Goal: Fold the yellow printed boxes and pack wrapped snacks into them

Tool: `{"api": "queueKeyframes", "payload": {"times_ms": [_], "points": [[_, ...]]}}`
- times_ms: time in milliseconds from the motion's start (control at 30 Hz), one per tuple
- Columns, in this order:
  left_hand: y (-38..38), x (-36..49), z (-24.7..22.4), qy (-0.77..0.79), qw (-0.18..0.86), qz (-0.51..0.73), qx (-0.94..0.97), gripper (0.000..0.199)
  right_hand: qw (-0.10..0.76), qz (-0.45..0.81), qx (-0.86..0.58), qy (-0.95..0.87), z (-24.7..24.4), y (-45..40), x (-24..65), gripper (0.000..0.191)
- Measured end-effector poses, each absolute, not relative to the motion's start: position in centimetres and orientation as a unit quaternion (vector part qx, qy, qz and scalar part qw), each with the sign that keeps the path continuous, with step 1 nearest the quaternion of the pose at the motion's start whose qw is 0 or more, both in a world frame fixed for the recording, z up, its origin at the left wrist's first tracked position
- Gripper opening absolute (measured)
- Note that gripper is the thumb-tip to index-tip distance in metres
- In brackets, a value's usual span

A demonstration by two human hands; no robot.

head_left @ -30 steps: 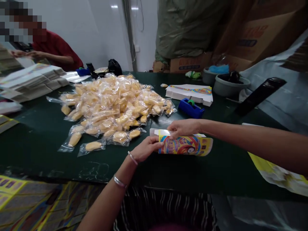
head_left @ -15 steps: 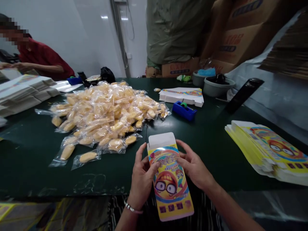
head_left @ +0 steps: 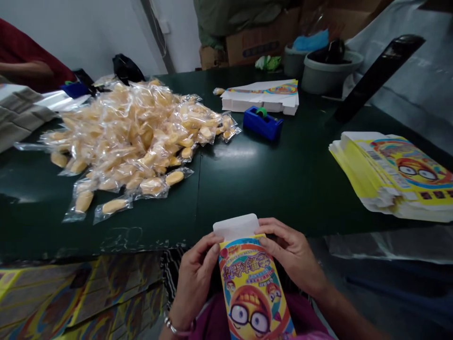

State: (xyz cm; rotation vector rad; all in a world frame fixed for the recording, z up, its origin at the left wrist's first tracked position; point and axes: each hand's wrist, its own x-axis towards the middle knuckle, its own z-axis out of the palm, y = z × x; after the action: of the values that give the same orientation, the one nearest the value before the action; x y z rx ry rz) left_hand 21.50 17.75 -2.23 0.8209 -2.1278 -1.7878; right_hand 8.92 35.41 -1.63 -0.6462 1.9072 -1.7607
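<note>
Head view, looking down over the near edge of a dark green table (head_left: 283,182): the person's left hand (head_left: 195,278) and right hand (head_left: 292,255) held a flattened, glossy yellow paperboard carton (head_left: 251,288) between them, just off the table's near edge and above their lap. Both hands were partly closed, fingers curved around its long sides near the top, and had firm hold of it. A white paperboard tuck flap (head_left: 235,226) stood up from its far end, while its near end ran out of view.

The carton looked light and fairly stiff while flat, though likely to crease at its folds. The long sides looked the safest place to hold it, with the thin flap left free.

Far left of the hands lay a large heap of clear plastic sachets (head_left: 123,137) holding soft-looking yellow pieces. To the right sat a stack of matching flat printed cartons (head_left: 392,174). Beyond the hands stood a blue tape dispenser (head_left: 262,123) beside a pile of flat white-backed cartons (head_left: 260,97).
</note>
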Motion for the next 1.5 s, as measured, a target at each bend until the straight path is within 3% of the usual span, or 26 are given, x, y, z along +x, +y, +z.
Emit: {"api": "queueKeyframes", "payload": {"times_ms": [67, 200, 333, 533, 700, 933, 1133, 1300, 1500], "points": [[18.0, 21.3, -2.0, -0.732, 0.122, -0.611, 0.278, 0.02, 0.233, -0.636, -0.22, 0.702, -1.9, 35.3, 8.8, 0.013], [18.1, 21.1, -1.3, -0.689, 0.098, -0.658, 0.289, 0.016, 0.296, -0.665, -0.139, 0.672, -2.1, 35.6, 8.6, 0.037], [17.6, 21.1, -0.5, -0.716, 0.063, -0.647, 0.254, 0.016, 0.311, -0.654, -0.172, 0.668, -2.3, 36.1, 8.6, 0.021], [17.6, 20.4, 0.1, -0.678, 0.053, -0.68, 0.274, 0.024, 0.37, -0.654, -0.203, 0.628, -1.7, 35.7, 8.0, 0.018], [16.7, 18.5, 0.3, -0.657, 0.006, -0.709, 0.256, 0.016, 0.41, -0.61, -0.203, 0.646, -0.4, 34.3, 6.4, 0.014], [15.9, 16.8, 0.7, -0.684, -0.02, -0.695, 0.223, 0.02, 0.388, -0.604, -0.185, 0.671, 0.6, 34.2, 4.8, 0.013], [17.6, 18.9, -0.2, -0.784, 0.014, -0.59, 0.191, 0.021, 0.351, -0.587, -0.195, 0.703, 0.0, 36.5, 6.0, 0.014], [18.9, 20.9, -1.5, -0.761, 0.048, -0.595, 0.252, 0.039, 0.345, -0.581, -0.188, 0.712, -0.1, 37.2, 7.2, 0.011], [19.2, 21.8, -1.2, -0.78, 0.054, -0.573, 0.245, 0.027, 0.315, -0.579, -0.215, 0.72, -0.7, 37.5, 8.2, 0.008]]}}
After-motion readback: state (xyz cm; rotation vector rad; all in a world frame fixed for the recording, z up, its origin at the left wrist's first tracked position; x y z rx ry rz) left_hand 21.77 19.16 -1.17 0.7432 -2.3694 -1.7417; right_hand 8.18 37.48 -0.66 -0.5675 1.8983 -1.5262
